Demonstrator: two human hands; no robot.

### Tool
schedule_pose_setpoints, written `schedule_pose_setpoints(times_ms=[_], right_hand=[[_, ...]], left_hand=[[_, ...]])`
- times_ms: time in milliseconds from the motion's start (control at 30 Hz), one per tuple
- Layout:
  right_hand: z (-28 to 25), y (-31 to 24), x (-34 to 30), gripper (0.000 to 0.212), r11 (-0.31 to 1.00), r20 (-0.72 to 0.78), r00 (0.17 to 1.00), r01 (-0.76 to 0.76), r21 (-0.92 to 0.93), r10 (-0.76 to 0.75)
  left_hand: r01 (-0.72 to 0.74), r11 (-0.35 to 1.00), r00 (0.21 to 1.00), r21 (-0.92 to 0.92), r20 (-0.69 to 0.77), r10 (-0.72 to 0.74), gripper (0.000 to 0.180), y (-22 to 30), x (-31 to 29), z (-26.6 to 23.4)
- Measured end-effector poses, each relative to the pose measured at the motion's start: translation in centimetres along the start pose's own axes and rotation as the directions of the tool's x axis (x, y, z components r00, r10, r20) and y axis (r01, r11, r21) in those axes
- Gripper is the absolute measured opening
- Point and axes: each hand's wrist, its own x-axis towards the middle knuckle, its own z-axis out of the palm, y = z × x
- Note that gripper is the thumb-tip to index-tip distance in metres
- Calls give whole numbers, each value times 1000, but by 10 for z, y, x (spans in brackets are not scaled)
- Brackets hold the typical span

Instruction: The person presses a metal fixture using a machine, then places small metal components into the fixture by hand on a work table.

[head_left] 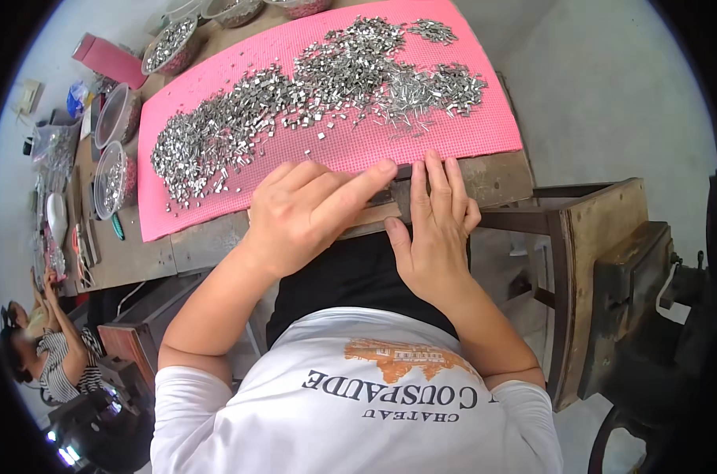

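just beyond both hands (374, 217), metal clips (311, 103)

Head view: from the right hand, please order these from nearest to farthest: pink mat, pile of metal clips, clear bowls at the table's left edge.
1. Pink mat: just beyond the right hand fingertips.
2. Pile of metal clips: on the mat, farther up.
3. Clear bowls: far left.

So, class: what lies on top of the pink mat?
On the pink mat lies a wide scatter of small metal pieces. The left hand and right hand cover its near edge, hiding whatever lies beneath them.
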Motion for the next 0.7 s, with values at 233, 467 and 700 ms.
schedule_pose_setpoints(times_ms=[233, 467, 700], right_hand=[[1, 9, 11, 78, 997, -55, 996, 66, 40, -63], [14, 8, 13, 53, 833, -269, 962, 191, 519, -53], [24, 12, 6, 41, 813, -321, 946, 218, 541, -41]], left_hand=[[477, 832, 879, -284, 165, -447, 63, -28, -17, -9], [504, 807, 864, -308, 180, -471, 51, -27, -30, -5], [268, 943, 955, -198, -75, -287, 50, -17, -43, 15]])
